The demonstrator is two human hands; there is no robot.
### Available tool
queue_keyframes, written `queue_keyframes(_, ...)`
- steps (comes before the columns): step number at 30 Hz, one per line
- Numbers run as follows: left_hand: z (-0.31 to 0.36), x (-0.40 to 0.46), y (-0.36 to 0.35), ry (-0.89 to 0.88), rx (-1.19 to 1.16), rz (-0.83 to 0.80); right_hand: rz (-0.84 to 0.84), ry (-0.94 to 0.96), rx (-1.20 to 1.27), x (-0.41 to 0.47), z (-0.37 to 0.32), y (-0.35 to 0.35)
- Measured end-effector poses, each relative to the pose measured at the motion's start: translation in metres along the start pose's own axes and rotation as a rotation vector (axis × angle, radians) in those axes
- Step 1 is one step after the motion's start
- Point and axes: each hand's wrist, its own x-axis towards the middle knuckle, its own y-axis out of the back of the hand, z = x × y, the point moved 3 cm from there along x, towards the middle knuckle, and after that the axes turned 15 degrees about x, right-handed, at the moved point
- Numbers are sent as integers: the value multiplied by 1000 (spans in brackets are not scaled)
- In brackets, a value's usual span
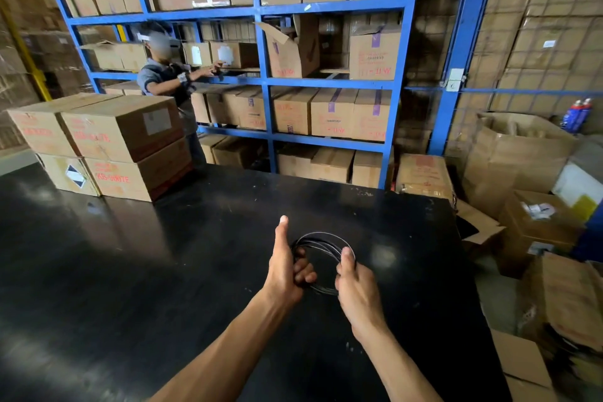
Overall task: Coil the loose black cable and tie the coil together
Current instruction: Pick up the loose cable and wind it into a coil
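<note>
The black cable [321,250] was already gathered into several round loops, held up just above the black table [163,254] between your two hands, in the near middle of the tabletop. No tie or strap showed around the loops, and I could not make out a trailing loose end against the dark surface, so the coiling looked close to done and the tying not yet begun.

Your left hand [287,266] gripped the left side of the coil: its fingers [305,272] were curled shut around the bundled strands, while the thumb stood straight up, clear of the cable. Your right hand [354,282] pinched the right side of the coil, the thumb pressed on the strands near the top and the other fingers folded in narrowly beneath; exactly which strands they caught could not be told.

By my reading, the next move called for you to keep one hand clamped on the bundle so the loops did not spring apart, and free the other to wrap the tail or a tie around the coil.

Beyond the table stood stacked cardboard boxes [107,143] at its far left, blue shelving [267,81] full of cartons, and another person [169,81] reaching into a shelf.
</note>
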Motion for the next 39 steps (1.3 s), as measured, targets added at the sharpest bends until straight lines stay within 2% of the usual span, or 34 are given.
queue_keyframes(2, -3, 2, 2, -4, 57, 15, -43, -35, -20, 1, -1, 2)
queue_keyframes(6, -7, 7, 5, -30, -2, 33, -161, -295, 428, 0, 1, 3)
queue_keyframes(8, -8, 7, 8, -30, -68, 21, -175, -377, 523, 3, 2, 4)
queue_keyframes(12, -12, 5, 15, 51, -143, -55, -86, -259, 358, 5, 10, 8)
queue_keyframes(14, -13, 7, 15, 89, -97, -66, -38, -215, 378, 4, 20, 8)
queue_keyframes(18, -17, 12, 8, 86, -170, 57, 9, -106, 491, 5, 24, 4)
queue_keyframes(22, -19, 16, 11, 93, -263, 135, -60, -17, 618, 6, 19, 0)
queue_keyframes(25, -21, 19, 13, 126, -284, 157, -88, -51, 601, 6, 18, 3)
queue_keyframes(29, -18, 21, 18, 148, -279, 205, -212, -246, 759, 9, 17, 11)
queue_keyframes(32, -17, 19, 20, 154, -295, 234, -296, -195, 677, 5, 17, 15)
queue_keyframes(35, -18, 17, 16, 162, -310, 245, -246, -115, 517, 1, 20, 15)
queue_keyframes(37, -18, 17, 15, 177, -312, 231, -205, -121, 424, 2, 20, 18)
queue_keyframes(39, -15, 19, 17, 198, -283, 208, -252, -186, 349, 4, 17, 23)
